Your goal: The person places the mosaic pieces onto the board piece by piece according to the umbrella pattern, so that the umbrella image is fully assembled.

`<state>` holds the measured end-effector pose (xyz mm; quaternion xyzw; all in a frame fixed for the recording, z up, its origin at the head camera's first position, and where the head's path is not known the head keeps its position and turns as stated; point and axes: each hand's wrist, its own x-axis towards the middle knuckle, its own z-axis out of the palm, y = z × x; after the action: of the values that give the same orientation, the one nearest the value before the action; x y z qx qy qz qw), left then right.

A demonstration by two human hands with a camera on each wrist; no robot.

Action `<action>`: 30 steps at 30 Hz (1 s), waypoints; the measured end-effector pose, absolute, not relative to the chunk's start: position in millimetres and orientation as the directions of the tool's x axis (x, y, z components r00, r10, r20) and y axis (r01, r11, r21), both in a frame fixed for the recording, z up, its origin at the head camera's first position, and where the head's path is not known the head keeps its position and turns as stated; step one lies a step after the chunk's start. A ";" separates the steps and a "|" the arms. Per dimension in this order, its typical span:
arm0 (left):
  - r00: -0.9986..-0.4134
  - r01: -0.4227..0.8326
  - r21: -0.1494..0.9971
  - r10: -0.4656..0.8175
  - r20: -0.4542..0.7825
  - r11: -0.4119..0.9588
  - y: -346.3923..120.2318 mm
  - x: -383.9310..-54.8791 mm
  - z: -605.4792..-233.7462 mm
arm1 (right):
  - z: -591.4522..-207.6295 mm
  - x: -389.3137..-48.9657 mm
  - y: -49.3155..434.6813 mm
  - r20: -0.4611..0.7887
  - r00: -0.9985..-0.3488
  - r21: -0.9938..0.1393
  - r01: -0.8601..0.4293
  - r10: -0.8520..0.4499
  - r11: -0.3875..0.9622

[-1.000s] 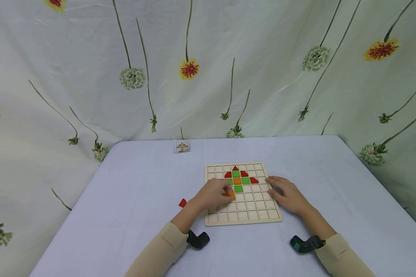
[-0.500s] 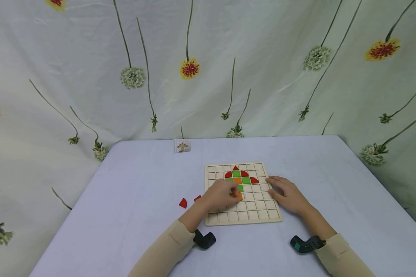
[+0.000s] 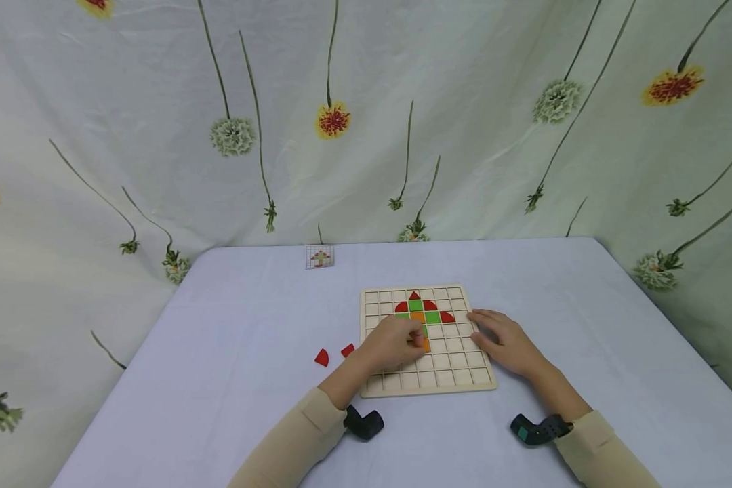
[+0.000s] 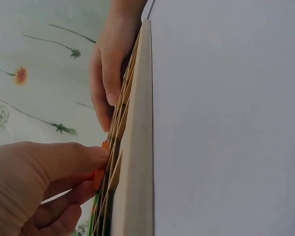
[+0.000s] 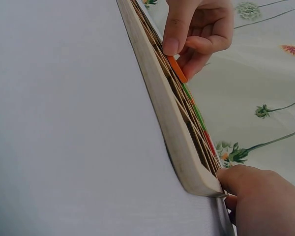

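My left hand [image 3: 389,344] is over the middle of the wooden grid board [image 3: 462,377]. Its thumb and fingers pinch an orange square tile [image 5: 178,70], which is tilted against the grid in the right wrist view. Part of that tile is hidden by the fingers in the head view. My right hand [image 3: 507,343] rests against the board's right edge with fingers spread and relaxed. On the board lie green square tiles [image 3: 415,306], an orange tile [image 3: 417,318], and red pieces [image 3: 447,317] with curved or pointed shapes. My left hand covers some cells.
Two loose red pieces, one a quarter-circle [image 3: 322,358] and one partly hidden [image 3: 348,350], lie left of the board on the white table [image 3: 250,325]. A small pattern card [image 3: 320,257] sits at the back edge. A flowered cloth [image 3: 366,135] hangs behind.
My left hand has moved to the right across the board with the orange tile, uncovering a second red piece beside the board. My right hand has stayed in place.
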<state>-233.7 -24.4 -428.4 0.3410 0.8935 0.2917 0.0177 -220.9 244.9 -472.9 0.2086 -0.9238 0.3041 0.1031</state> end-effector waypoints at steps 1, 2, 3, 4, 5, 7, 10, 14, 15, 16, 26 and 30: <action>-0.763 0.603 0.537 0.623 0.173 0.590 -24.4 -233.6 -428.9 | -472.6 -220.9 244.8 0.318 -0.891 -0.519 -0.449 -0.323 0.727; -0.760 0.607 0.540 0.625 0.179 0.584 -24.3 -233.5 -429.1 | -472.5 -220.9 244.7 0.321 -0.891 -0.520 -0.450 -0.322 0.726; -0.758 0.610 0.542 0.626 0.184 0.579 -24.4 -233.3 -429.3 | -472.4 -220.9 244.7 0.321 -0.890 -0.518 -0.451 -0.324 0.726; -0.756 0.612 0.543 0.627 0.188 0.575 -24.3 -233.3 -429.9 | -472.4 -221.0 244.6 0.320 -0.890 -0.518 -0.452 -0.325 0.727; -0.755 0.614 0.544 0.627 0.192 0.572 -24.4 -233.2 -430.3 | -472.4 -221.2 244.8 0.320 -0.890 -0.517 -0.452 -0.326 0.727; -0.754 0.615 0.546 0.626 0.199 0.569 -24.6 -232.7 -430.9 | -472.1 -221.2 244.5 0.315 -0.891 -0.518 -0.450 -0.327 0.728; -0.754 0.618 0.546 0.623 0.208 0.566 -24.9 -232.5 -432.2 | -471.9 -221.4 244.3 0.307 -0.893 -0.515 -0.447 -0.330 0.731; -0.748 0.628 0.544 0.624 0.226 0.556 -25.6 -232.4 -434.1 | -471.3 -221.2 244.2 0.302 -0.895 -0.513 -0.444 -0.329 0.735; -0.745 0.632 0.542 0.625 0.232 0.554 -25.7 -232.4 -434.7 | -471.2 -221.1 244.1 0.302 -0.895 -0.513 -0.443 -0.328 0.736; -0.743 0.636 0.541 0.626 0.236 0.551 -25.8 -232.6 -435.2 | -471.1 -221.0 244.1 0.300 -0.896 -0.514 -0.441 -0.327 0.736; -0.740 0.639 0.541 0.628 0.240 0.547 -25.9 -232.7 -436.5 | -469.4 -220.5 243.5 0.289 -0.904 -0.520 -0.425 -0.316 0.741; -0.741 0.638 0.541 0.628 0.238 0.548 -26.0 -232.8 -436.9 | -471.0 -220.7 244.0 0.294 -0.902 -0.520 -0.429 -0.317 0.738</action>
<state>-232.8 -26.0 -436.9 0.3597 0.8798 0.3108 -0.0080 -220.7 244.0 -471.0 0.2010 -0.9276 0.3007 0.0934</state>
